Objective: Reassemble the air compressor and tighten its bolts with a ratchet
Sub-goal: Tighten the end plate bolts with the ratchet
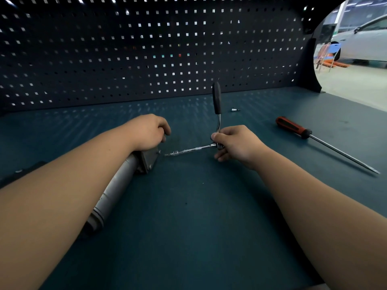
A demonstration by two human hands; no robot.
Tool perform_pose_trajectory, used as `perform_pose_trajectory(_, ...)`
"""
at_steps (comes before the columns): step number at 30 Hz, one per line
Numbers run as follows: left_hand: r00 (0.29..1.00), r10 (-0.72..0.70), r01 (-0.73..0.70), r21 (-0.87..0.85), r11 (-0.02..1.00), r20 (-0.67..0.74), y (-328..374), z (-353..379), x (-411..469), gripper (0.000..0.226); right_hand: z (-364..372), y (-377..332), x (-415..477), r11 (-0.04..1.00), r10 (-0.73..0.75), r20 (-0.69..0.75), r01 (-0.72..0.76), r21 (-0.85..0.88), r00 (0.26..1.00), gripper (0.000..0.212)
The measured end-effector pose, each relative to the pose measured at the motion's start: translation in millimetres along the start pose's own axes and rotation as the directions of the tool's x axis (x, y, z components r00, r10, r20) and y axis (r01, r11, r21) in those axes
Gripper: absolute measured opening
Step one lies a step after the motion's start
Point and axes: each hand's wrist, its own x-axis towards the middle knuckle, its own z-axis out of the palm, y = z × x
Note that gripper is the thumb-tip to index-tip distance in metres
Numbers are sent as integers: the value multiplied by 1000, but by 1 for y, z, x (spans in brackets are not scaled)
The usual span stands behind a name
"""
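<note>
The grey cylindrical air compressor point(117, 185) lies on the blue-green bench, partly hidden under my left forearm. My left hand point(146, 131) grips its square end plate point(149, 160) from above. My right hand point(232, 143) pinches the head of the ratchet point(217, 114), whose black handle points up and away. A chrome extension bar point(188, 150) runs from the ratchet head leftwards to a bolt at the end plate's upper corner.
A long screwdriver point(314, 139) with a red and black handle lies to the right. A small loose socket or bolt point(234, 110) sits behind the ratchet. A dark pegboard point(146, 49) walls the bench's back. A dark part point(23, 170) shows at far left.
</note>
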Motion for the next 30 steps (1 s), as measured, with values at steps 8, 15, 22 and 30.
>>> perform_pose_trajectory(8, 1000, 12, -12, 25, 1000, 6, -1, 0, 1, 32, 5, 4, -1, 998, 26, -6, -25, 50, 1000, 23)
perform_pose_trajectory(15, 1000, 12, -12, 54, 998, 2, 1, 0, 0, 30, 11, 2, -1, 999, -16, -36, 17, 32, 999, 28)
perform_pose_trajectory(22, 1000, 2, -3, 64, 998, 16, 2, 1, 0, 28, 10, 7, -1, 993, -70, -31, 67, -95, 997, 24)
perform_pose_trajectory(30, 1000, -3, 2, 63, 998, 16, 3, 1, -2, 29, 15, 7, -1, 974, -182, -19, 178, -143, 983, 18)
